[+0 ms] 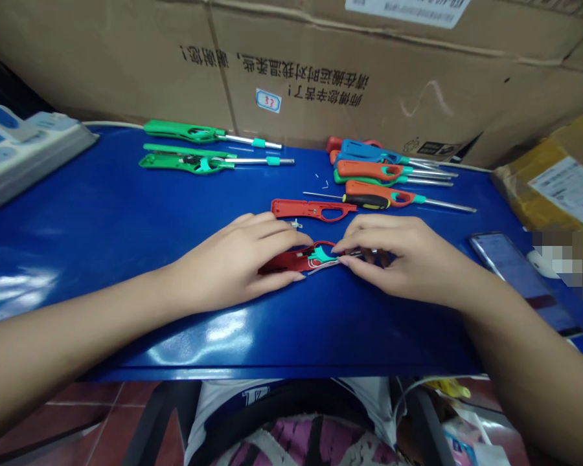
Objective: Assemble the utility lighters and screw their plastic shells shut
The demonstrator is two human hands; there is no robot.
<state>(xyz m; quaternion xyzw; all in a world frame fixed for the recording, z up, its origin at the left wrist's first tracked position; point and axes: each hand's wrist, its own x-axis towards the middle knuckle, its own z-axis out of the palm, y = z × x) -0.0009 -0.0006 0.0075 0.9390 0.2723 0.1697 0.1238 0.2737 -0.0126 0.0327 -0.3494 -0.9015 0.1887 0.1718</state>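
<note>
An opened red lighter casing (291, 261) lies on the blue table, with a teal trigger (324, 255) and thin pale wires (318, 264) showing inside. My left hand (243, 259) is wrapped over its handle end, thumb along the near side and fingers on the far side. At the front end, my right hand (398, 252) pinches thumb to index finger by the wires and the nose of the casing; exactly what lies between the fingertips is hidden. Just beyond sits the other red casing half (306, 209), and a small metal part (295, 224) peeks out by my left fingers.
Behind my right hand are a screwdriver (366, 200) and several lighters (374, 169). Two green lighters (189, 159) lie back left. Tiny screws (326, 186) are scattered mid-table. A power strip (34, 145), a phone (519, 275) and a large cardboard box (150, 77) border the area.
</note>
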